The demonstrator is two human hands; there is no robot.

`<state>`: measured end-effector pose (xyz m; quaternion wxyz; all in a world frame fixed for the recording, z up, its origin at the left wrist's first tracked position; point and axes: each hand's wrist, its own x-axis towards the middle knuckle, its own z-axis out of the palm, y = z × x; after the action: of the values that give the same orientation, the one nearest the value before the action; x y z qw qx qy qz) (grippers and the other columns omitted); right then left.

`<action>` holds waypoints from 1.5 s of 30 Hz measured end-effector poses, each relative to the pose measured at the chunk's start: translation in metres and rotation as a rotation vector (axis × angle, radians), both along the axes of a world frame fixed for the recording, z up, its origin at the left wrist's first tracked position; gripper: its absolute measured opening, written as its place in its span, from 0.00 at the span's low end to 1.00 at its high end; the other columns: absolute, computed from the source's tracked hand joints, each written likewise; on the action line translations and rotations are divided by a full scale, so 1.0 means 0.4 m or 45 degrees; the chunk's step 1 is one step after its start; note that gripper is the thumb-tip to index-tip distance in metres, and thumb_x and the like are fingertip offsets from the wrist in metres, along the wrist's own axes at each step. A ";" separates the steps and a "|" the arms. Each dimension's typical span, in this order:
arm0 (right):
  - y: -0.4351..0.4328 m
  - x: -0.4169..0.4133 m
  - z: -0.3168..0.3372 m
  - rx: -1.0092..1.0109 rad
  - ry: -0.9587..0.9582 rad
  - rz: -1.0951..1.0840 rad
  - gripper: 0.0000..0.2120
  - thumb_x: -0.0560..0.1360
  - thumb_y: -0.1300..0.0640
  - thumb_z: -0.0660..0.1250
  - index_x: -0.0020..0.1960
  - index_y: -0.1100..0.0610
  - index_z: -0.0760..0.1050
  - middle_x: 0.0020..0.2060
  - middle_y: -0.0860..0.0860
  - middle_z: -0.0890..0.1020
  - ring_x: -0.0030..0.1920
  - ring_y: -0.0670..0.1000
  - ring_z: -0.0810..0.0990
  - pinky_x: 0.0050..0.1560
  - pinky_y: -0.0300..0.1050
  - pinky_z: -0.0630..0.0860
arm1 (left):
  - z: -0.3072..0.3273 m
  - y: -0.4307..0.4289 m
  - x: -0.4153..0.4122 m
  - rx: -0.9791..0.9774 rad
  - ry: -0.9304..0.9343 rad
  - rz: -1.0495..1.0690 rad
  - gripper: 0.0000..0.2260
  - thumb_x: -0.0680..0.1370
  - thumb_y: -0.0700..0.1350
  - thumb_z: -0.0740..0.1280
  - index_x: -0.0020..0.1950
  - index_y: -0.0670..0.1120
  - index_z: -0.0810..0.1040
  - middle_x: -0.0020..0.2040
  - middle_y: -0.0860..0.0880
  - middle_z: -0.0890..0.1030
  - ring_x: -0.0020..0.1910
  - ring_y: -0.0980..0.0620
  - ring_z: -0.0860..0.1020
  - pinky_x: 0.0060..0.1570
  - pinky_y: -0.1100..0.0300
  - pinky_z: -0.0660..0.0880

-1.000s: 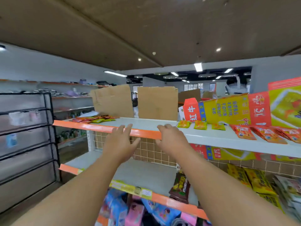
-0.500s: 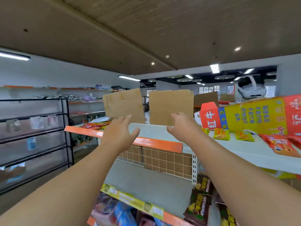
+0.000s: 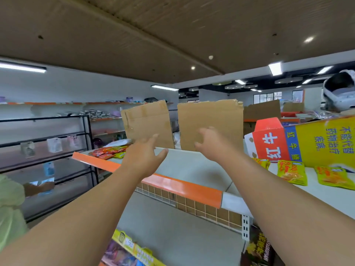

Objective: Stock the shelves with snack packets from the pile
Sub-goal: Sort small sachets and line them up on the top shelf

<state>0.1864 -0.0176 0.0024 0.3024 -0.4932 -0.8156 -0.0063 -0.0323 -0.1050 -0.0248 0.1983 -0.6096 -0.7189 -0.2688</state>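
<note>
Lying at the left end of the top shelf (image 3: 192, 167), the pile of snack packets (image 3: 109, 151) looked flat and glossy, red, orange and yellow. Right of it the left hand (image 3: 141, 158) hovered with fingers spread wide, empty; the right hand (image 3: 211, 145) hung loosely curled, holding nothing.

Entry: the yellow carton (image 3: 324, 144) is cut off by the right edge. The dark packets (image 3: 257, 250) are cropped at the bottom edge, and a green sleeve (image 3: 9, 204) at the left. Fingertips of the right hand (image 3: 208, 144) are smeared by motion. Print on the price strip (image 3: 132, 246) is unreadable.
</note>
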 end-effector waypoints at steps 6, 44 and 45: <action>0.090 -0.082 0.001 -0.030 -0.016 0.057 0.22 0.79 0.46 0.62 0.70 0.53 0.72 0.70 0.57 0.70 0.63 0.62 0.75 0.60 0.53 0.76 | -0.006 0.074 -0.086 -0.007 0.002 0.054 0.29 0.81 0.65 0.59 0.79 0.55 0.63 0.73 0.50 0.73 0.71 0.46 0.70 0.63 0.49 0.73; 0.507 -1.108 -0.006 -0.206 -0.309 0.012 0.20 0.76 0.49 0.69 0.67 0.51 0.77 0.62 0.52 0.80 0.60 0.55 0.78 0.58 0.46 0.76 | -0.037 0.615 -1.131 -0.265 -0.257 -0.048 0.22 0.80 0.57 0.63 0.74 0.53 0.72 0.64 0.48 0.81 0.47 0.49 0.81 0.43 0.56 0.78; 0.516 -1.116 -0.006 -0.205 -0.304 0.007 0.21 0.75 0.48 0.69 0.67 0.51 0.77 0.62 0.52 0.80 0.61 0.55 0.78 0.59 0.46 0.76 | -0.035 0.624 -1.135 -0.285 -0.249 -0.045 0.21 0.80 0.56 0.63 0.72 0.52 0.74 0.61 0.48 0.82 0.46 0.50 0.81 0.44 0.54 0.80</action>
<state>-0.2599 0.1886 -0.0001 0.1625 -0.5093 -0.8451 0.0014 -0.4863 0.1446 -0.0387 0.0535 -0.6115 -0.7493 -0.2485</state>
